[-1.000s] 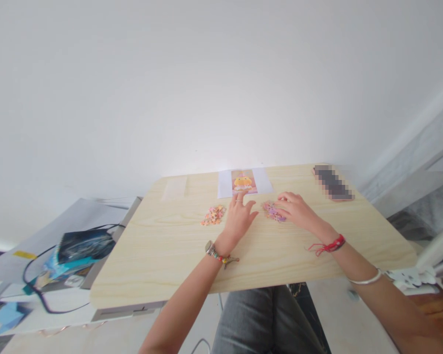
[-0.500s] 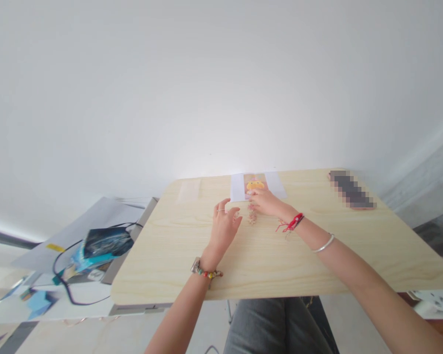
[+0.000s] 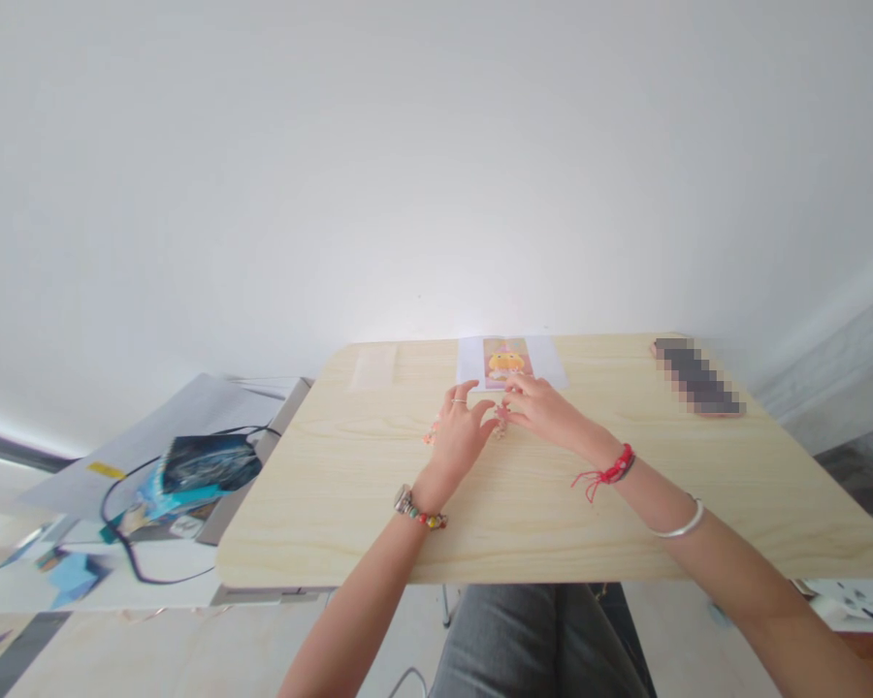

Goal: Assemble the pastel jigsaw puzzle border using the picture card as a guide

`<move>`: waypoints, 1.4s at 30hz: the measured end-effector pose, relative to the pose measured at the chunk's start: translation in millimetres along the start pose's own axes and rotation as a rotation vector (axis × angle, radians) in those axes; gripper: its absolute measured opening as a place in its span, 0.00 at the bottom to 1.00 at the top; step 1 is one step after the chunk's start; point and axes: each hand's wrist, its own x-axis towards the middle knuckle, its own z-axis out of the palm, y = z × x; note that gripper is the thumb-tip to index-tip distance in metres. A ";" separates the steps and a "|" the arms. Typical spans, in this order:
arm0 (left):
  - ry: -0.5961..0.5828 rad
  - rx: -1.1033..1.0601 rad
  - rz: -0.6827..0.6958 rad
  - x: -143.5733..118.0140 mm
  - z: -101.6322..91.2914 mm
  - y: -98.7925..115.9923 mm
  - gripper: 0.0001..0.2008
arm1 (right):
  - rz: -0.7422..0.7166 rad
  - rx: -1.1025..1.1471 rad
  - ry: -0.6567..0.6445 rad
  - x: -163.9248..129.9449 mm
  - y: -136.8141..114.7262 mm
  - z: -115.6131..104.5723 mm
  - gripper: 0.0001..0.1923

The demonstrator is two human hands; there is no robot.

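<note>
Small pinkish pieces (image 3: 501,423) lie in a little group on the wooden table (image 3: 553,523), between my two hands. My left hand (image 3: 466,431) is just to their left, thumb and forefinger apart in a curve. From the right, my right hand (image 3: 545,412) reaches in with fingers spread, its tips at a reddish-pink bit of the group. Partly covered by the left hand, some orange-pink pieces (image 3: 429,435) show at its outer side. Behind the hands lies a white sheet (image 3: 549,364) with a printed picture (image 3: 507,359) of a yellow figure. The pieces are too small to name.
At the table's back right lies a blurred-out dark phone-like slab (image 3: 698,378). A pale translucent sheet (image 3: 373,368) rests at the back left. Left of the table, a lower surface holds a dark bag (image 3: 210,462) with a strap. A white wall rises behind.
My right hand has drawn back from the printed sheet toward the small pieces. My left hand has shifted right, closer to them, uncovering orange-pink pieces on its left. The view has moved slightly.
</note>
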 end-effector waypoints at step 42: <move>-0.169 -0.013 0.011 19.8 15.3 41.2 0.12 | 0.182 -0.015 -0.063 -75.2 35.8 -26.3 0.08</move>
